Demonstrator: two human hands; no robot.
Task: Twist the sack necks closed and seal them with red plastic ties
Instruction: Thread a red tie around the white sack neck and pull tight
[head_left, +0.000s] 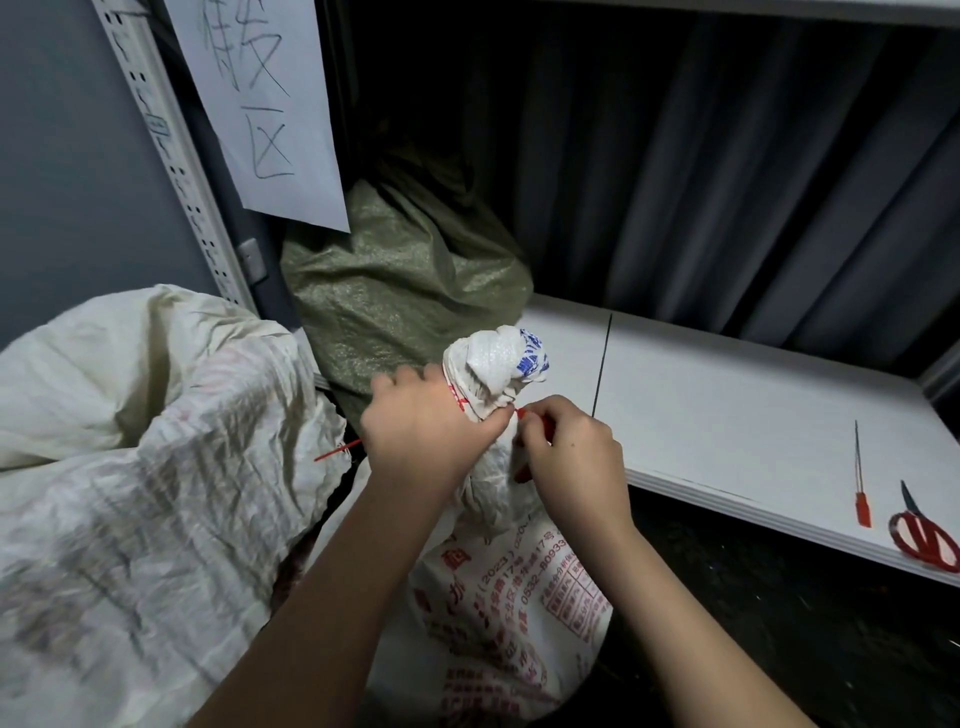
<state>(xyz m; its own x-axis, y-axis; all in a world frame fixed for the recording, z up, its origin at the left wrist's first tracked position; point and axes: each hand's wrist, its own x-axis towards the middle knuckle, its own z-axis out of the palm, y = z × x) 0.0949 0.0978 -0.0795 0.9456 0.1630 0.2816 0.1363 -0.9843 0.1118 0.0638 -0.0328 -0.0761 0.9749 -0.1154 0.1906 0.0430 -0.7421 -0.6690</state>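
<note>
At the far left a cream sack (130, 415) lies slumped on its side, its print faded to unreadable pink smudges; a red tie (336, 450) pokes out from its bunched end. Above it a sheet of paper (270, 104) hangs from a perforated shelf post (171, 156), handwritten in dark strokes; the lower character reads "区", the upper one is cut off at the top. Behind, an olive-green sack (395, 280) stands in the shelf corner.

In the middle stands the white sack (498, 597), printed in red with Chinese text, "(2023)", "17" and part of a phone number, "0532-8093". Its neck (493, 374) is twisted into a tight knob carrying blue lettering too crumpled to read. The left hand (431, 426) grips the neck just below the knob, fingers curled around the cloth. The right hand (571, 452) touches the neck from the other side, thumb and forefinger pinching a second red tie (540, 423) against it; most of that tie is hidden by the fingers.

To the right runs a white shelf board (727, 415) in front of a dark curtain (727, 182). Near its front edge lies 1 spare tie (861, 499) with a red tab, and just beside it a pair of red-handled scissors (924, 540).
</note>
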